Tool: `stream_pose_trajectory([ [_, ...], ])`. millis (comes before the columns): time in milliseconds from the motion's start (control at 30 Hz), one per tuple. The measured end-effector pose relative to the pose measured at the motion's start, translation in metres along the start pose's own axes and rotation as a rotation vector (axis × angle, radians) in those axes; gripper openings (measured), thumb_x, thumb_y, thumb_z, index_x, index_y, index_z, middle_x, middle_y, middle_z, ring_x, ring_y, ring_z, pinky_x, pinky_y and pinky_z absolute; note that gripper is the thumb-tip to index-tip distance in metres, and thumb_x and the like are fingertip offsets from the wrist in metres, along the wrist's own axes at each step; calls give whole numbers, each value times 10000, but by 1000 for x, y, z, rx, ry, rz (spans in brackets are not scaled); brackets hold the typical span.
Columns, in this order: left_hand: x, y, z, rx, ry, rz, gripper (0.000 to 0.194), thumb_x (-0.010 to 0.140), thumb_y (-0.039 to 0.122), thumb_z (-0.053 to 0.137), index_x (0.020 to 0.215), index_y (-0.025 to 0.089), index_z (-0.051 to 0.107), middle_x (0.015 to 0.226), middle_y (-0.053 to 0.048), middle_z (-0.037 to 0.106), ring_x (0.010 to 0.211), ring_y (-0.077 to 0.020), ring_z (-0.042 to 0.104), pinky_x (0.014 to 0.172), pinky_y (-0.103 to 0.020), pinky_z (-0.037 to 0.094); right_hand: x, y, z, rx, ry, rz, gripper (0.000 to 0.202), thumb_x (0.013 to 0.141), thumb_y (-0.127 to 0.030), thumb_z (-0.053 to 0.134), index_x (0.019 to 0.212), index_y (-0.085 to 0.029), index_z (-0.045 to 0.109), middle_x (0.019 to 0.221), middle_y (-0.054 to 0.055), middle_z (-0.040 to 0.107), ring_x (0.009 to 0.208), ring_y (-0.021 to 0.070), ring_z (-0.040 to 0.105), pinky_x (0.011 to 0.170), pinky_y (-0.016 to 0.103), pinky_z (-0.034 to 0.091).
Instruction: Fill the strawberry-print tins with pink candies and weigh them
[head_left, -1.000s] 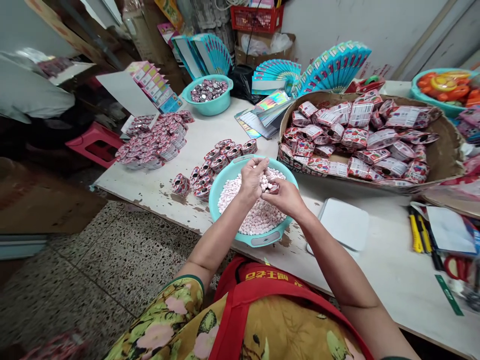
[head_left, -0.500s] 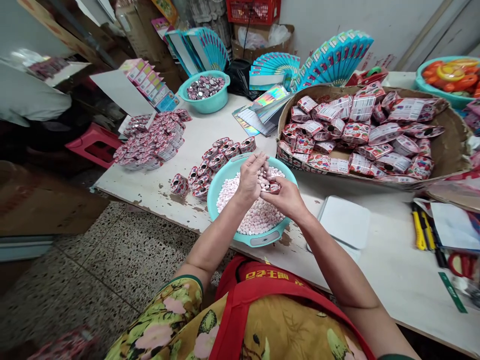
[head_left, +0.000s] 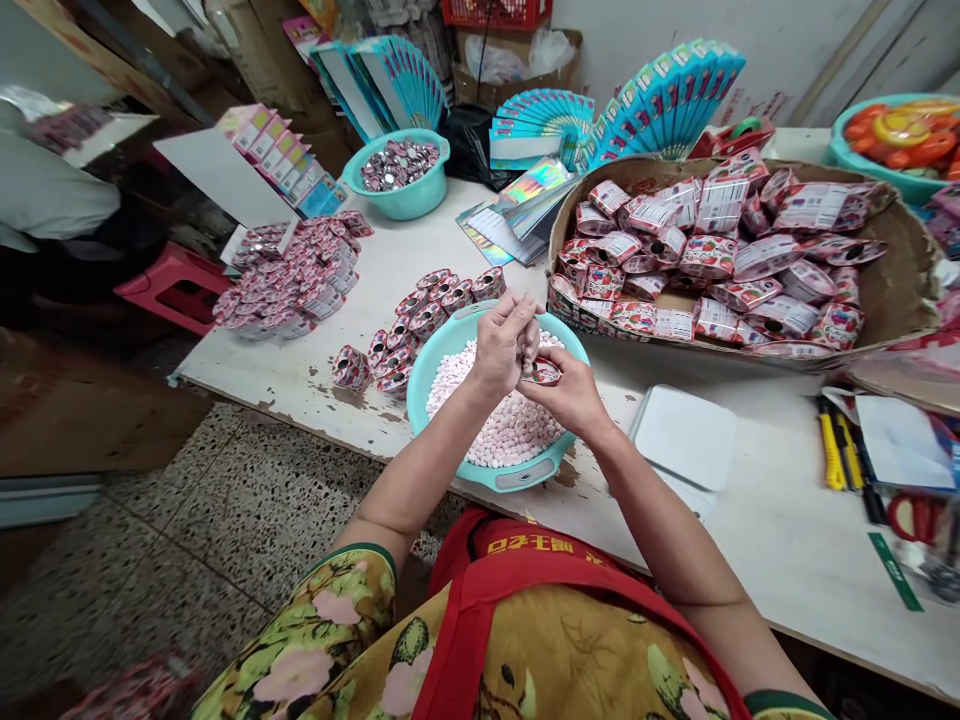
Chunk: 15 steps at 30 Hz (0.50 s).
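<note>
A turquoise basin (head_left: 420, 385) full of small pale pink candies (head_left: 510, 430) stands at the table's front edge. Over it, my left hand (head_left: 501, 345) is closed, its fingers curled down around some candies that are mostly hidden from view. Just beside it, my right hand (head_left: 566, 392) grips a small red-and-white printed candy packet (head_left: 544, 372), its open side facing up beneath my left fingers. To the left of the basin, several similar packets (head_left: 427, 318) stand upright with dark round holes showing.
A torn cardboard box (head_left: 892, 310) of packets lies to the right, near a white flat scale (head_left: 686, 435). Cutters (head_left: 840, 445) and scissors (head_left: 911, 518) lie at far right. Behind are another turquoise basin (head_left: 409, 200) and fanned blue cards (head_left: 667, 100). A packet pile (head_left: 289, 280) stands left.
My left fingers have curled down further over the packet, hiding the candies that showed by them before. My right hand keeps its hold on the packet. The view has shifted slightly.
</note>
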<state>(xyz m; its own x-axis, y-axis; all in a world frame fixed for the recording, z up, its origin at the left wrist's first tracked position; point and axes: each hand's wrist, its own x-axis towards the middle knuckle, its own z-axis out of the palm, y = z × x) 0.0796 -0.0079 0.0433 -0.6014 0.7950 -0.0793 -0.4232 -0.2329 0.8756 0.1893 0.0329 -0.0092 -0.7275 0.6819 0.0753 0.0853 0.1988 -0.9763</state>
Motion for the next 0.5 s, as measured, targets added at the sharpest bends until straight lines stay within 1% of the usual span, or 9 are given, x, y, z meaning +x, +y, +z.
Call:
stream_pose_trajectory([
  [100, -6, 6, 5, 1, -27, -50, 358, 900, 460, 766, 744, 181, 606, 467, 78, 333, 359, -31, 287, 341, -159, 224, 2, 2, 4, 58, 19, -4, 382, 686, -333, 755, 1032, -175, 718, 1024, 59, 755, 963, 230, 698, 905, 353, 558],
  [167, -6, 12, 6, 2, -10, -85, 350, 926, 447, 738, 740, 183, 605, 471, 78, 309, 362, -33, 270, 344, -165, 211, 3, 2, 6, 114, 15, 6, 395, 673, -352, 770, 1021, -173, 716, 1026, 60, 756, 975, 231, 701, 922, 356, 555],
  [233, -2, 17, -3, 9, 69, -71, 344, 933, 466, 721, 755, 195, 609, 488, 76, 302, 369, -42, 274, 355, -177, 222, 0, 1, 3, 195, -4, 45, 447, 663, -395, 805, 1047, -184, 717, 1037, 53, 761, 984, 230, 709, 926, 354, 560],
  [300, 6, 18, -24, 90, 178, 27, 329, 924, 507, 709, 795, 216, 622, 516, 62, 352, 400, -65, 327, 383, -193, 260, -9, 0, -13, 268, 5, 88, 510, 663, -439, 832, 1104, -206, 721, 1074, 45, 766, 998, 230, 716, 917, 351, 569],
  [333, 11, 15, -39, 204, 203, 79, 322, 913, 521, 706, 815, 224, 630, 548, 45, 414, 442, -83, 392, 415, -202, 304, -17, 2, -26, 284, 36, 99, 521, 672, -454, 835, 1124, -219, 725, 1088, 41, 767, 996, 230, 719, 906, 351, 575],
  [367, 16, 11, -56, 385, 187, 113, 318, 900, 535, 700, 834, 230, 639, 607, 21, 498, 520, -109, 479, 472, -214, 371, -25, 4, -42, 275, 86, 106, 519, 685, -464, 835, 1136, -231, 728, 1097, 39, 768, 991, 231, 721, 894, 351, 578],
  [433, 23, -6, -88, 859, 19, 86, 309, 849, 524, 724, 862, 223, 659, 826, -42, 658, 806, -187, 628, 717, -280, 510, -45, 15, -79, 185, 250, 106, 508, 702, -470, 839, 1147, -247, 735, 1111, 40, 766, 984, 232, 718, 888, 358, 578],
  [467, 24, -16, -100, 1046, -82, 54, 309, 820, 507, 740, 900, 216, 673, 961, -72, 696, 973, -241, 640, 881, -344, 517, -56, 23, -97, 114, 347, 112, 517, 695, -473, 850, 1146, -247, 736, 1109, 44, 765, 983, 234, 714, 899, 367, 574],
  [500, 24, -27, -110, 1196, -173, 25, 328, 809, 494, 733, 956, 206, 682, 1091, -104, 701, 1117, -295, 611, 1018, -411, 472, -66, 32, -114, 39, 439, 125, 539, 677, -477, 865, 1144, -241, 737, 1102, 50, 765, 982, 238, 711, 911, 379, 570],
])
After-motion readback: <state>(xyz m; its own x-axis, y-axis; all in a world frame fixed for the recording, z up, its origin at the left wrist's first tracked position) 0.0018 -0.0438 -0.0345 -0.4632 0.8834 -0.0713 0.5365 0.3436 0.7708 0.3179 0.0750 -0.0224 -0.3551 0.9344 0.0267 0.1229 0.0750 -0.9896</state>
